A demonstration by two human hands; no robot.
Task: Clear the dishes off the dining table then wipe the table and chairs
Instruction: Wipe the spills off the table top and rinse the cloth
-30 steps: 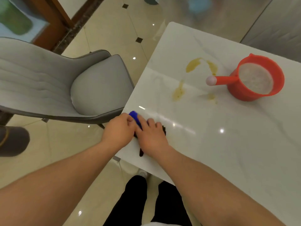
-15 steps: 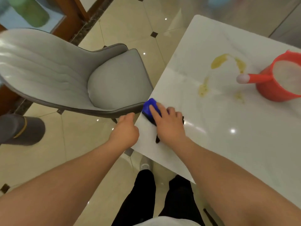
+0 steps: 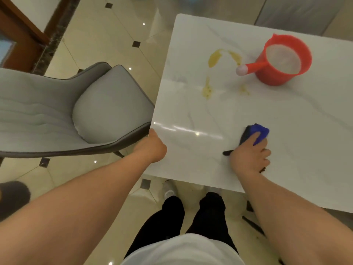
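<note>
My right hand (image 3: 250,157) presses a blue and black cloth (image 3: 257,133) flat on the white marble table (image 3: 191,111), near its front edge. My left hand (image 3: 152,148) rests curled on the table's near left corner, holding nothing that I can see. Yellow-brown spill stains (image 3: 214,58) mark the table farther back. Right of the stains stands a red scoop (image 3: 282,60) with foamy white liquid in it, its handle pointing left.
A grey padded chair (image 3: 86,111) stands at the table's left side, its seat edge touching the corner. Another grey chair back (image 3: 298,10) is beyond the far edge. Glossy tiled floor lies all around; my legs stand below the front edge.
My right hand has slid the cloth rightward along the table, away from the left corner. My left hand has let go of the cloth and settled on that corner.
</note>
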